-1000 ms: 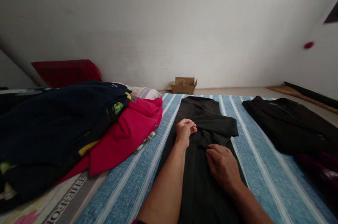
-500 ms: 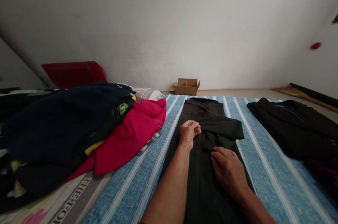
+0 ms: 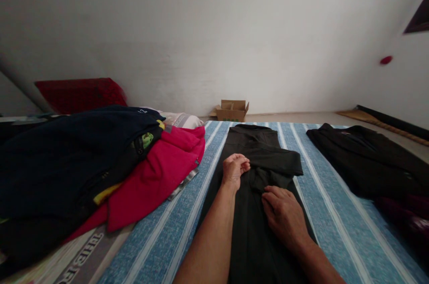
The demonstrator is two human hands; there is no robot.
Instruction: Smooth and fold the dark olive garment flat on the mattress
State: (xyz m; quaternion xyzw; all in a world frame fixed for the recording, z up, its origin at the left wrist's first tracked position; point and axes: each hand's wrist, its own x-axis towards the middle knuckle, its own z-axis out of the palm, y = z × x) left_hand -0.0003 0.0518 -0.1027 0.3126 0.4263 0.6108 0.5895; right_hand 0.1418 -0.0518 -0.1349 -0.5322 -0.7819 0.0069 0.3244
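Note:
A black long-sleeved top (image 3: 248, 221) lies lengthwise on the blue and white striped sheet (image 3: 174, 230), its collar end away from me. One sleeve (image 3: 278, 160) is folded across the body, and its end sticks out past the right edge. My left hand (image 3: 234, 170) is closed, thumb and fingertips pinched together at the lower edge of that sleeve. Below and to the right, my right hand (image 3: 283, 210) has its fingers curled down on a bunched fold of the same top. The fabric between its fingertips is mostly hidden.
To the left is a heap of clothes with a navy garment (image 3: 83, 150) and a bright pink garment (image 3: 157, 172). Another black garment (image 3: 365, 154) lies at right, beside dark purple cloth (image 3: 405, 212). A cardboard box (image 3: 232, 110) stands beyond the sheet, by the wall.
The whole view has shifted slightly, so things appear a little further left. Both hands keep nearly the same places on the black top.

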